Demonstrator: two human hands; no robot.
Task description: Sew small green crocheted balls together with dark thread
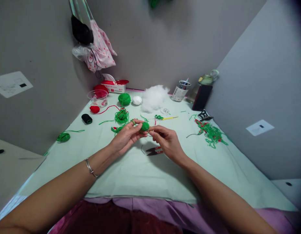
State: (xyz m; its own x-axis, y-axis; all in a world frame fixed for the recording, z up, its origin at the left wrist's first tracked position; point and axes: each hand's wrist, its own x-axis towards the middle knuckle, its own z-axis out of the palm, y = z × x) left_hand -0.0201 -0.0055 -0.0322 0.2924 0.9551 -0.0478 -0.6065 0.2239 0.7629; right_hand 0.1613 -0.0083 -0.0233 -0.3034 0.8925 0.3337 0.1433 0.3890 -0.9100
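Note:
My left hand [129, 135] is closed on a small round green crocheted piece [145, 126], held up over the table between thumb and fingers. A strand of green yarn loops over its fingers. Just right of the piece, my right hand [165, 139] is closed in a pinch, its fingertips almost touching the green work. Whatever is in that pinch is too small to make out; a thin dark line shows near the fingertips. Below the hands lie thread snips [154, 151] with red handles, partly behind my right hand, and a short dark thread [143, 149].
Behind the hands are a green yarn ball [124, 99], white stuffing [155, 97] and a yellow-handled crochet hook [170, 118]. Tangled green and red yarn [211, 133] lies right, near a leaning phone [202, 97]. A black thread spool [87, 119] and clear tub [99, 99] stand left.

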